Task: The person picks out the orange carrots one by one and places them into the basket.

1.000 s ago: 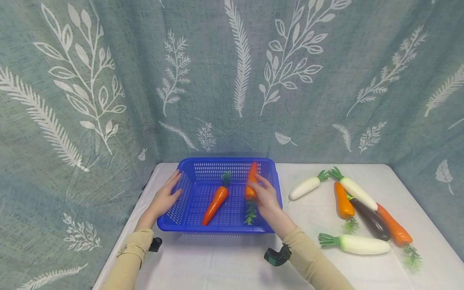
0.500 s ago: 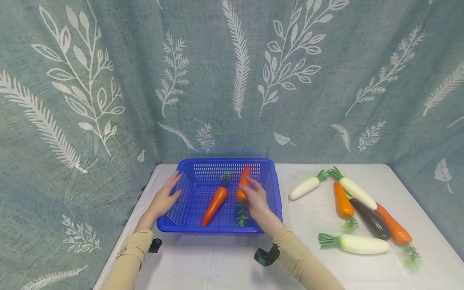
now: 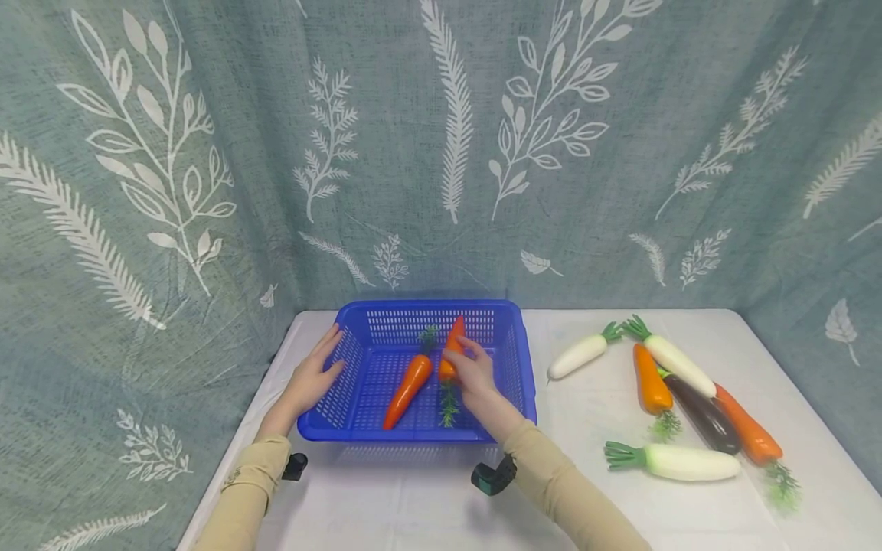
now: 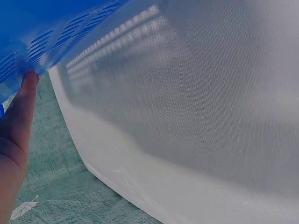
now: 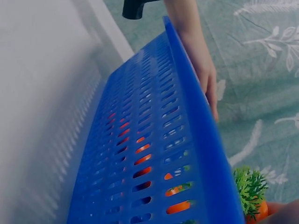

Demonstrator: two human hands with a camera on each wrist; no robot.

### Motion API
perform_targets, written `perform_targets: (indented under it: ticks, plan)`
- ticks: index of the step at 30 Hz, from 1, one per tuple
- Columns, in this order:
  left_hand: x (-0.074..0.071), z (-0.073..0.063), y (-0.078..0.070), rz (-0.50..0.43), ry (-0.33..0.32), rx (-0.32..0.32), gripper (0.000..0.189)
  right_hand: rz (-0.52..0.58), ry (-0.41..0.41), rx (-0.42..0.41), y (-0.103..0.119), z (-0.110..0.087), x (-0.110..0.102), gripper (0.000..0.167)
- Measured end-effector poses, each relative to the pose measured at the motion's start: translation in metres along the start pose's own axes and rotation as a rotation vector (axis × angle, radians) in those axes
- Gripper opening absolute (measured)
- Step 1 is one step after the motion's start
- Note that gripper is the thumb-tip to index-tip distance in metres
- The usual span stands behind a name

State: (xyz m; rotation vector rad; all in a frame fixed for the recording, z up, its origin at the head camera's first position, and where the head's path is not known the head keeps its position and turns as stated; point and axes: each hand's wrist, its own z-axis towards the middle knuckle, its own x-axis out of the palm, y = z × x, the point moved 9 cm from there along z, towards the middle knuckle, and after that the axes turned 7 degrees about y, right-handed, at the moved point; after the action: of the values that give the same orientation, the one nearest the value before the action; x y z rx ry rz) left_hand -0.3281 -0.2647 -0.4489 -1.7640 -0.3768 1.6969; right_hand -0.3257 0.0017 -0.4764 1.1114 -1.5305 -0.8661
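A blue perforated basket [image 3: 413, 435] stands on the white table, tilted toward me in the head view. My left hand [image 3: 308, 386] lies along its left side with straight fingers; in the left wrist view a fingertip [image 4: 31, 77] meets the slotted wall. Inside the basket, my right hand [image 3: 475, 376] grips an orange carrot [image 3: 455, 337], pointed end away from me and green leaves hanging nearer. Part of that carrot is hidden behind the fingers. Just left of it, another carrot [image 3: 409, 390] lies on the basket floor with its leaves at the back.
Right of the basket, the table [image 3: 565, 428] bears a small white radish [image 3: 579, 357], two larger ones, a dark eggplant [image 3: 703, 413], an orange carrot [image 3: 651, 379] and a redder one [image 3: 751, 432]. A patterned green curtain [image 3: 413, 153] hangs behind and at both sides.
My right hand has moved left inside the basket with the carrot, bringing it close to the other one. My left hand has stayed at the basket's left side.
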Motion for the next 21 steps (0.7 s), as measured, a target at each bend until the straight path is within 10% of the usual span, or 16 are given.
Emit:
perform_targets:
  ticks: [21]
  plan:
    - [0.001, 0.0, 0.0, -0.017, 0.005, -0.009, 0.056, -0.253, -0.007, 0.093, -0.021, 0.005, 0.003, 0.047]
